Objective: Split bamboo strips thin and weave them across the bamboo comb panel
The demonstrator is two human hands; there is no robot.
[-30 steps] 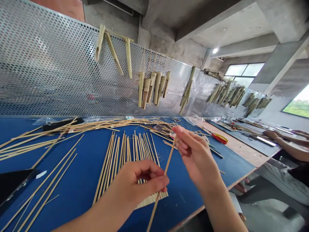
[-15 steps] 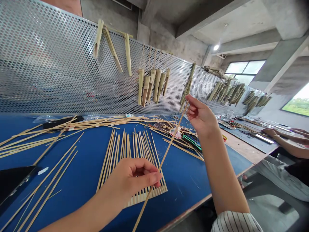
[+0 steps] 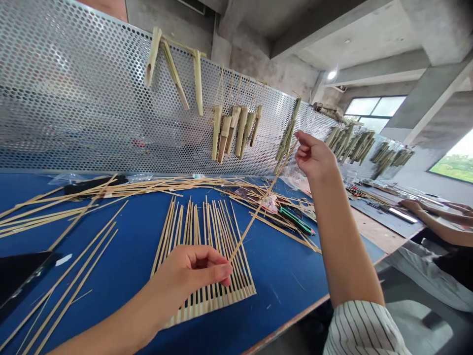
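Note:
A single thin bamboo strip (image 3: pixel 264 197) stretches slantwise between my two hands. My left hand (image 3: pixel 199 273) pinches its lower end between thumb and fingers, low over the table. My right hand (image 3: pixel 314 153), raised higher and farther to the right, pinches the upper end. Beneath my left hand lies a comb-like row of bamboo strips (image 3: pixel 221 222), side by side with gaps between them and joined along a pale band (image 3: pixel 244 294) at the near edge. My left hand hides part of this row.
Loose bamboo strips (image 3: pixel 148 186) lie across the back of the blue table (image 3: pixel 281 276), more (image 3: pixel 79 283) at left. A green-and-black utility knife (image 3: pixel 295 220) sits right of centre. Bamboo pieces (image 3: pixel 236 130) hang on a perforated metal panel (image 3: pixel 92 108). A co-worker's arm (image 3: pixel 439 222) rests at far right.
My right hand has moved up and to the right. My left hand has shifted slightly left, and the strip's lower end, which stuck out below it, has been drawn up to its fingertips.

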